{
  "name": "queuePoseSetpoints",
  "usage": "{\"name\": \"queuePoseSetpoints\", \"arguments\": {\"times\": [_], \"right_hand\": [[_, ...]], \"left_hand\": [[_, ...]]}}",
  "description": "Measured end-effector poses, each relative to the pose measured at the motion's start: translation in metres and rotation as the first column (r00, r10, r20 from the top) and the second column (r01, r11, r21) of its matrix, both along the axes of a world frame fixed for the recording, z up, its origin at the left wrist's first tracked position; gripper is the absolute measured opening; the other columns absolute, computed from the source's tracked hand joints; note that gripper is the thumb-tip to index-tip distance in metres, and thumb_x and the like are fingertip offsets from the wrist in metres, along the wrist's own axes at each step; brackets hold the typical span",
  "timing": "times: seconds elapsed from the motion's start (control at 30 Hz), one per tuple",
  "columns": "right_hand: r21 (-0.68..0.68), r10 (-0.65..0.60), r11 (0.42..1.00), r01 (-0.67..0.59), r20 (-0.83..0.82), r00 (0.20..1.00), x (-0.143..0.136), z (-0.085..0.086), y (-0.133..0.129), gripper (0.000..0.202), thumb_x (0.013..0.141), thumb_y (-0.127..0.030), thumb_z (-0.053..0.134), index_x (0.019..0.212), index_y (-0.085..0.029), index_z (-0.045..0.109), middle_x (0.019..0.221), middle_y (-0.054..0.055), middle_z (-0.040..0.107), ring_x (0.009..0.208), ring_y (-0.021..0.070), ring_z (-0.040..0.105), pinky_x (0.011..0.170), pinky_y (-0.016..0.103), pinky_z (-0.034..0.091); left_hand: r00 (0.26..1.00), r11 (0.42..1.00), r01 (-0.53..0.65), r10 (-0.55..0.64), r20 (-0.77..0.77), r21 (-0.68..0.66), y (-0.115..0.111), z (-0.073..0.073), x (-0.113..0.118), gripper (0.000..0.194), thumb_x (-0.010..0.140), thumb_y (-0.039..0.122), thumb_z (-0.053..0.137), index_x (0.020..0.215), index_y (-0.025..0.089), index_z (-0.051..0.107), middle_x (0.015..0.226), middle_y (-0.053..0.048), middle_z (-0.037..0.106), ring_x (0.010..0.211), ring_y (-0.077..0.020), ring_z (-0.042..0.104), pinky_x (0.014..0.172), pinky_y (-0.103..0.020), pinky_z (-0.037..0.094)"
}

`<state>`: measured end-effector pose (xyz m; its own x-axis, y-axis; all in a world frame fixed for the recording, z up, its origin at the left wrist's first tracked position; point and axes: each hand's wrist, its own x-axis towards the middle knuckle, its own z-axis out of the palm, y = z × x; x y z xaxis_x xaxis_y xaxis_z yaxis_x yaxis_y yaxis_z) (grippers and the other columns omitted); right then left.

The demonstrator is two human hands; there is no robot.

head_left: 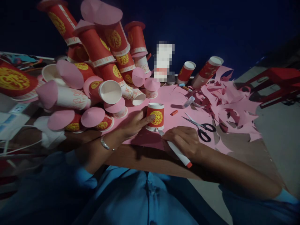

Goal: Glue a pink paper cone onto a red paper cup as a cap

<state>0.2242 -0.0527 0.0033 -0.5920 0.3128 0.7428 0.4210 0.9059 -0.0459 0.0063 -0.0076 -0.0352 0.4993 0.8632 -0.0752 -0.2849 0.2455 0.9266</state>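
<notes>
My left hand (137,122) is wrapped round the left side of a red paper cup (158,117) with a yellow emblem, its thumb lying across the front. The cup's white rim is at the bottom, above the pink paper (140,139). In my right hand (184,140) is a white marker (179,153) with a red end pointing toward me. Its other end reaches the cup's lower rim; whether it touches cannot be told. A small red cap (174,112) lies right of the cup. Black-handled scissors (201,128) lie partly open beyond my right hand.
Many red and white cups (97,47) with pink paper cones are stacked and lying at the left. Pink paper scraps (225,103) heap at the right. Two upright cup stacks stand behind, near a clear tube (188,102). A red stool (278,78) is at far right.
</notes>
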Motion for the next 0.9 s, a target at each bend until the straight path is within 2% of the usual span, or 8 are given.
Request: {"name": "queuePoseSetpoints", "arguments": {"times": [0.3,0.57,0.9], "right_hand": [[-0.019,0.019,1.0,-0.019,0.023,1.0,0.0004,0.0021,0.0014,0.009,0.097,-0.007,0.062,0.098,-0.015,0.061,0.071,0.0,0.068,0.058,0.012,0.061,0.054,0.025,0.049],[-0.04,0.034,0.999,-0.032,0.071,0.997,0.002,0.0051,0.0017,0.006,0.102,-0.01,0.058,0.102,-0.016,0.06,0.076,0.002,0.073,0.063,0.0127,0.066,0.057,0.025,0.052],[-0.017,0.011,1.0,-0.01,0.047,0.999,0.0017,0.0013,0.0026,0.007,0.099,-0.009,0.063,0.1,-0.015,0.06,0.075,0.002,0.072,0.063,0.0128,0.067,0.056,0.026,0.053]], "left_hand": [[0.999,1.0,-0.003,0.004,-0.032,0.021,-0.0007,0.0043,0.001,0.054,0.091,0.052,0.078,0.131,0.019,0.06,0.125,-0.012,0.075,0.12,-0.0298,0.068,0.102,-0.043,0.054],[0.995,0.997,0.004,0.004,-0.099,0.082,0.0004,-0.0005,-0.0016,0.053,0.093,0.054,0.074,0.132,0.02,0.062,0.122,-0.011,0.076,0.116,-0.0287,0.07,0.099,-0.042,0.055],[0.995,0.997,0.012,-0.004,-0.099,0.082,0.0012,-0.0015,-0.003,0.052,0.094,0.052,0.074,0.132,0.02,0.062,0.123,-0.011,0.075,0.113,-0.027,0.071,0.097,-0.04,0.055]]}}
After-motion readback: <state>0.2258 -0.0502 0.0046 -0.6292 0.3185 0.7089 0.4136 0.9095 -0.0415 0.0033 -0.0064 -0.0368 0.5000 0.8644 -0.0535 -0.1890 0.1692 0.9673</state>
